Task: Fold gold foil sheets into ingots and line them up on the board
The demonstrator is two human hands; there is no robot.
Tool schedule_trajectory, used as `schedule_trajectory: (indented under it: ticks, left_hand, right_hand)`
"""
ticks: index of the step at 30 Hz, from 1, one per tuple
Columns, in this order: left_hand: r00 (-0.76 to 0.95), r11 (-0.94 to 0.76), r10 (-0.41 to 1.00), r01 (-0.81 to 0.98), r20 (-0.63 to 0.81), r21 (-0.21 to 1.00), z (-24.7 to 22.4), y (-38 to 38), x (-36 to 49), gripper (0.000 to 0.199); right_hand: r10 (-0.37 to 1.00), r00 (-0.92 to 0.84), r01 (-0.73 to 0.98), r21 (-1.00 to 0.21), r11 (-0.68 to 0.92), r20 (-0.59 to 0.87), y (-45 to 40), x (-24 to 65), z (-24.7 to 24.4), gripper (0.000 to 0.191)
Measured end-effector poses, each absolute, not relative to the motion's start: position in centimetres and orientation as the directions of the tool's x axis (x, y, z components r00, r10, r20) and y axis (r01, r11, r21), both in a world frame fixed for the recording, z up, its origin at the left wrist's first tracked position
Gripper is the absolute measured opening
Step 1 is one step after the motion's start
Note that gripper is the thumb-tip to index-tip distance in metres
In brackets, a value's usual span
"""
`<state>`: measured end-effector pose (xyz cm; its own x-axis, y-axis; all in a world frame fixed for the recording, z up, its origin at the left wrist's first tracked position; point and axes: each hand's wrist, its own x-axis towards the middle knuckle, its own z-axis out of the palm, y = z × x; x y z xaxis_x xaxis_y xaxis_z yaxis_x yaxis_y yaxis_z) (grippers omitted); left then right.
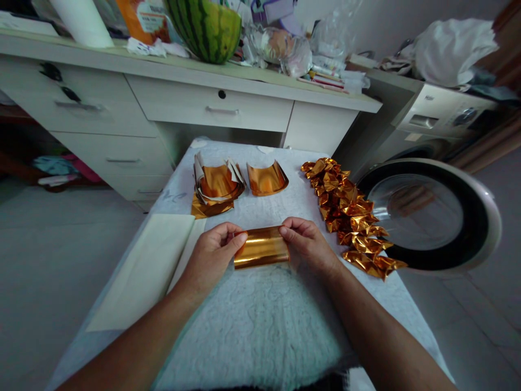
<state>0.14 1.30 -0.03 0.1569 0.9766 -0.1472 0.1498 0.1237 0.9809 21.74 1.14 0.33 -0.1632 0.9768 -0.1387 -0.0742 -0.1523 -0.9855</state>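
Shows a drawer counter [252, 81] beyond a cloth-covered table [297, 203], with a pale sheet [138, 271] along the left side and crumpled gold pieces [342, 206] in a row on the right. Shows also a stack of curved sheets [217, 187] beside a single curved sheet [267, 180] toward the far end. Depicts, over the middle, a gold strip [262, 247] pinched between thumb and fingers at its left end by the left hand [215, 250], at its upper right corner by the right hand [309, 247].

On the pale cloth-covered table [299, 209] before me, a curved gold foil stack [217, 183] lies left of crumpled gold foil pieces [358, 224].
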Motion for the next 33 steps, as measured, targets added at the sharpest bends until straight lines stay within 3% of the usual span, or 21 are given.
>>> schedule_trajectory:
  ticks: [33]
  left_hand:
    - [0.134,0.124,0.981,0.134,-0.142,0.983,0.28,1.28,0.37,0.024]
  right_hand:
    - [0.976,-0.155,-0.056,-0.985,-0.165,-0.154,0.89,21.7,0.68,0.034]
